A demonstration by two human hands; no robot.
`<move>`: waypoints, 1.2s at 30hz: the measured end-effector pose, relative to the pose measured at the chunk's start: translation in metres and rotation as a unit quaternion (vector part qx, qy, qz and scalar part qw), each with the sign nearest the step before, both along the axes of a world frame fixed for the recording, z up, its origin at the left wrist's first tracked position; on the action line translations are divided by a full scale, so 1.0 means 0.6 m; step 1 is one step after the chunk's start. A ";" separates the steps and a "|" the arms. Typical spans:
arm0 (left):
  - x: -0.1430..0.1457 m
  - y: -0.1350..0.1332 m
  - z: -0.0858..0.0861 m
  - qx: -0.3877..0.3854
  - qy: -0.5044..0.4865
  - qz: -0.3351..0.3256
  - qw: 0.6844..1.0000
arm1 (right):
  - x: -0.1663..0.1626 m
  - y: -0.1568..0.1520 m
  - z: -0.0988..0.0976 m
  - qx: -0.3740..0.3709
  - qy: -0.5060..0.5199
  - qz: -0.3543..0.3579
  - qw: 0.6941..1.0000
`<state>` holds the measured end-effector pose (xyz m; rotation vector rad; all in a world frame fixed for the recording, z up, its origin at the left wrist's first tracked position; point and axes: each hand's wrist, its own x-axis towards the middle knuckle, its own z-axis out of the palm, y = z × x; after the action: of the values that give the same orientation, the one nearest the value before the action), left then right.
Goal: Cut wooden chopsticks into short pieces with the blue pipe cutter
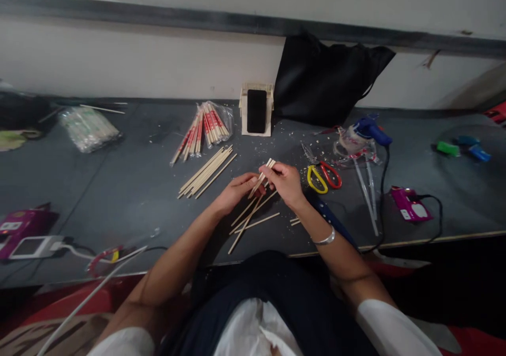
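Note:
Both hands meet over the dark table (pixel 130 177) near its front edge. My left hand (pixel 236 190) and my right hand (pixel 285 183) are closed together round a small bunch of wooden chopsticks (pixel 264 175), whose tips stick up past my right fingers. The lower ends of the bunch slant down to the left toward the table. Two or three loose sticks (pixel 256 221) lie flat beneath my hands. A silver bracelet sits on my right wrist.
A row of bare chopsticks (pixel 206 172) and a packet of red-wrapped ones (pixel 205 127) lie left of centre. Scissors (pixel 322 176), a blue glue gun (pixel 369 128) with glue sticks, a phone in a stick-built stand (pixel 256 110), a black bag (pixel 324 79) and pink devices stand around.

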<state>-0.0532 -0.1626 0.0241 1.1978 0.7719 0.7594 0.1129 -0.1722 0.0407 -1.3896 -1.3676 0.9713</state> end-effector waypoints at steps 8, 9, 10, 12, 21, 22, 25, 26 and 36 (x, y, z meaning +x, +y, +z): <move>-0.029 0.038 -0.028 0.196 0.140 0.054 0.969 | -0.022 0.021 -0.002 0.148 -0.204 0.067 0.965; -0.030 0.040 -0.032 0.202 0.148 0.055 0.966 | -0.025 0.022 -0.006 0.152 -0.212 0.077 0.962; -0.030 0.041 -0.034 0.207 0.155 0.054 0.965 | -0.026 0.023 -0.010 0.155 -0.216 0.082 0.960; -0.030 0.043 -0.038 0.213 0.162 0.049 0.962 | -0.026 0.024 -0.018 0.162 -0.221 0.086 0.958; -0.030 0.047 -0.046 0.242 0.165 0.049 0.955 | -0.025 0.023 -0.014 0.155 -0.251 0.105 0.950; -0.030 0.047 -0.046 0.241 0.170 0.053 0.954 | -0.021 0.015 -0.009 0.143 -0.263 0.104 0.949; -0.030 0.044 -0.042 0.230 0.173 0.059 0.956 | 0.007 -0.028 0.005 0.090 -0.321 0.114 0.936; -0.029 0.043 -0.040 0.227 0.169 0.059 0.957 | 0.020 -0.047 0.006 0.074 -0.344 0.140 0.926; -0.023 0.037 -0.038 0.229 0.166 0.085 0.955 | 0.086 -0.124 0.016 0.023 -0.482 0.258 0.837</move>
<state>-0.0669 -0.1404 0.0011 1.7234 1.0176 0.9229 0.1646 -0.2464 0.0500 -1.5703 -2.6014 0.5093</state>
